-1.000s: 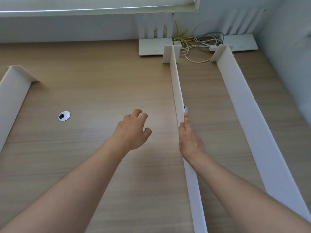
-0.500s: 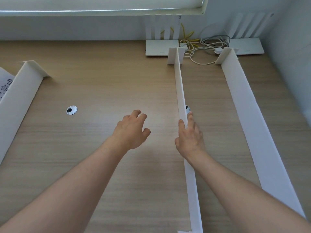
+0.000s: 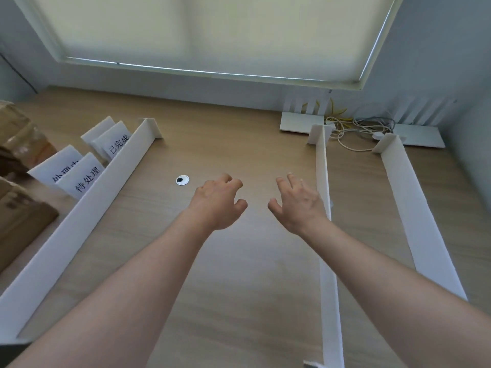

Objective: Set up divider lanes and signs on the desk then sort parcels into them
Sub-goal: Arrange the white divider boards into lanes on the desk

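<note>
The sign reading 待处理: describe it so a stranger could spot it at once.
Start at the long white divider on the desk's left. Three white signs stand behind it; the 待处理 sign is the nearest, in front of a partly hidden one.

Pale walls [image 3: 438, 49], blind-covered window [image 3: 207, 30], wooden desk [image 3: 239, 274].

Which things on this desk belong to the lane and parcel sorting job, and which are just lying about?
For the job: left divider, middle divider, right divider, signs, parcels.

Lying about: cables, flat white stands by the wall, grommet.
</note>
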Demonstrator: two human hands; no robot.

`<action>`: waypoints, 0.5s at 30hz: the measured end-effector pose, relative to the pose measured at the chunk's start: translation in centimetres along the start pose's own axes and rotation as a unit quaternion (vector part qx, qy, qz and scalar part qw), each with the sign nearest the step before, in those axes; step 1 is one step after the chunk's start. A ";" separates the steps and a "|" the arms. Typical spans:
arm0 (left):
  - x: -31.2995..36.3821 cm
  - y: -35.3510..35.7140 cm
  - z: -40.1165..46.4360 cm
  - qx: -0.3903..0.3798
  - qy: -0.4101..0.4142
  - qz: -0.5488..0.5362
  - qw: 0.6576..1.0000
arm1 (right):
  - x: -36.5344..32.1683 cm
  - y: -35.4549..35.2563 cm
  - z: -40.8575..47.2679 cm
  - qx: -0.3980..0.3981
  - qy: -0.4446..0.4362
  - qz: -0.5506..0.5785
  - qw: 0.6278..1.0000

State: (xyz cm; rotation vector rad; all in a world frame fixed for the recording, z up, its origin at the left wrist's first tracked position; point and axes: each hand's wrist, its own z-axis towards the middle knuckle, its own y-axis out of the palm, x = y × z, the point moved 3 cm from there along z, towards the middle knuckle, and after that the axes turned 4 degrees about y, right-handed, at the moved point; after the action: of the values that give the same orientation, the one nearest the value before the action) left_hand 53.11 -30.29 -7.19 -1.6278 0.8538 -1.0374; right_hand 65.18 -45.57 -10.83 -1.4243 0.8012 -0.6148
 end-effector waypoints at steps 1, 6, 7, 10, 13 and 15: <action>-1.2 -0.7 -1.2 0.004 -0.006 -0.002 1.000 | -1.7 -0.7 -0.5 0.003 -0.016 0.001 1.000; -8.9 -3.1 -8.0 0.022 -0.030 -0.004 0.999 | -11.3 -2.5 -3.9 0.024 -0.067 -0.012 0.997; -10.7 -3.4 -9.5 0.023 -0.034 -0.008 0.999 | -13.4 -2.5 -4.7 0.023 -0.071 -0.013 0.997; -15.9 -4.5 -14.5 0.027 -0.039 -0.012 0.999 | -19.8 -2.2 -7.5 0.010 -0.073 -0.017 0.997; -20.8 -5.5 -19.6 0.032 -0.054 -0.012 0.998 | -25.9 -2.3 -9.8 -0.006 -0.087 -0.018 0.996; -23.9 -6.3 -22.3 0.033 -0.059 -0.011 0.998 | -29.9 -2.6 -11.0 -0.006 -0.095 -0.012 0.995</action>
State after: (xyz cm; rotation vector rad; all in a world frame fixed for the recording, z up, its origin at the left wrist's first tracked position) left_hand 23.66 -15.27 -3.26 -1.6299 0.7168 -0.9644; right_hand 38.62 -29.02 -4.54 -1.4794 0.6394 -0.4845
